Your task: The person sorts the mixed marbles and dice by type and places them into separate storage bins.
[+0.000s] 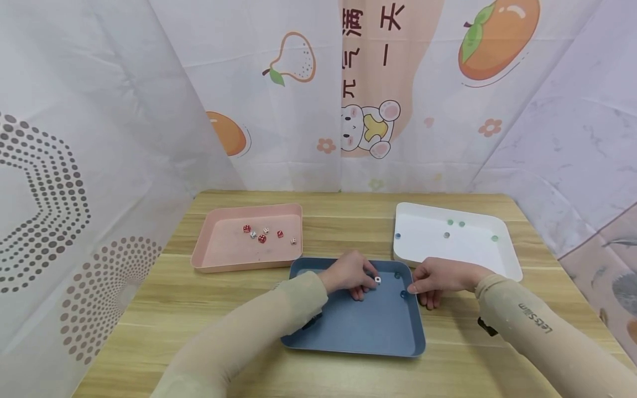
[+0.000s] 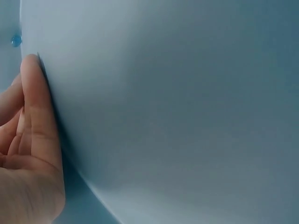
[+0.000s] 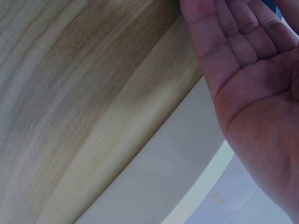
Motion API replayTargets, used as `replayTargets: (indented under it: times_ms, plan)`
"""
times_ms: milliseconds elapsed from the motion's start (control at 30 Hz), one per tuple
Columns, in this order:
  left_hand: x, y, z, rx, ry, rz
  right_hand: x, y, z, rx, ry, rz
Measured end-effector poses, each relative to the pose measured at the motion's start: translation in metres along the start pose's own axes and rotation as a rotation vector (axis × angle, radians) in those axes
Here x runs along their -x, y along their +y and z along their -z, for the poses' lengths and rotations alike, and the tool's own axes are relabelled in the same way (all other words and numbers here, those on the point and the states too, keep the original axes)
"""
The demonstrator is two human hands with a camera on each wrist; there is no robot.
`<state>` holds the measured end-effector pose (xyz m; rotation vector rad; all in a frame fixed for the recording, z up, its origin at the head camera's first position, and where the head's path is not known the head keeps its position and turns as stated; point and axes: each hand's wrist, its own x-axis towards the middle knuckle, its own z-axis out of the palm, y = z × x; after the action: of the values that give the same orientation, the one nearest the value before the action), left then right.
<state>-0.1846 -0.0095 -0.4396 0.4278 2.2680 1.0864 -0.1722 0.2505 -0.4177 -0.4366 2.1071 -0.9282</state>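
Note:
Over the blue tray, my left hand pinches a white die between thumb and index fingertips. In the left wrist view the left hand shows at the left edge, with a blue marble beyond it; the die is out of sight there. My right hand is at the tray's right rim, thumb tip just beside a dark blue marble, other fingers outside the rim. Its palm and loosely extended fingers show in the right wrist view. Another blue marble lies in the tray's far right corner.
At the back left, a pink tray contains several red and white dice. The white tray at the back right contains several marbles, including a green marble and a blue marble. All stand on a wooden table.

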Motion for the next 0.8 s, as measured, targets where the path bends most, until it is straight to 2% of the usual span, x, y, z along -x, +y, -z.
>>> replayTargets:
  times_ms: [200,367,567,800]
  plan:
    - [0.001,0.002,-0.003,-0.028,0.029,-0.018,0.001,-0.001,0.000,-0.001,0.000,0.001]
    - [0.003,0.000,0.002,-0.002,-0.005,-0.046,0.001,-0.002,0.000,-0.002,-0.003,0.001]
    - [0.009,-0.008,0.021,0.060,-0.071,-0.094,0.002,-0.002,-0.001,-0.013,-0.006,0.007]
    - [0.018,-0.015,0.053,0.160,-0.077,-0.108,0.001,-0.002,-0.001,-0.017,-0.006,0.007]
